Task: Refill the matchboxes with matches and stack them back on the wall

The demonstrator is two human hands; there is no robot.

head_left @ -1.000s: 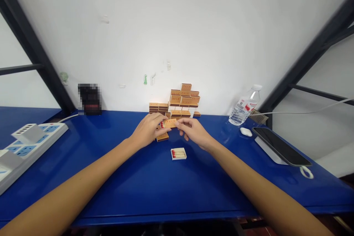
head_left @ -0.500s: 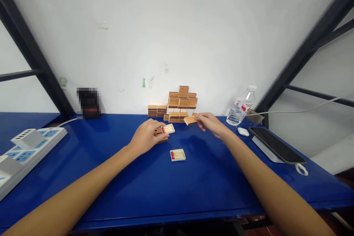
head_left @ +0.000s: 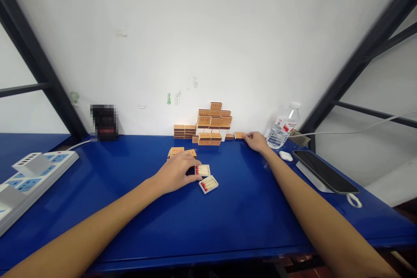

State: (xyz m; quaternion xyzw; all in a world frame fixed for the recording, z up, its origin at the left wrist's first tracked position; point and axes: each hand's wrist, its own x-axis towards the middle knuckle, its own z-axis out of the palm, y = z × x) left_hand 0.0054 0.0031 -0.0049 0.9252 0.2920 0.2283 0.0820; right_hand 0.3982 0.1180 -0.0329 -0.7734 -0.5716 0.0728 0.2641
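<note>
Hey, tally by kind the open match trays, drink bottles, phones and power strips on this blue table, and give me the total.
Open match trays: 2
Drink bottle: 1
Phone: 1
Power strip: 1
Total: 5

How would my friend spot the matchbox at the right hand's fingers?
Start at the blue table and look to its back, by the white wall. Beside the stepped stack of matchboxes, on its right, lies a small orange matchbox. It's the matchbox farthest right, the one the right hand is touching.
</note>
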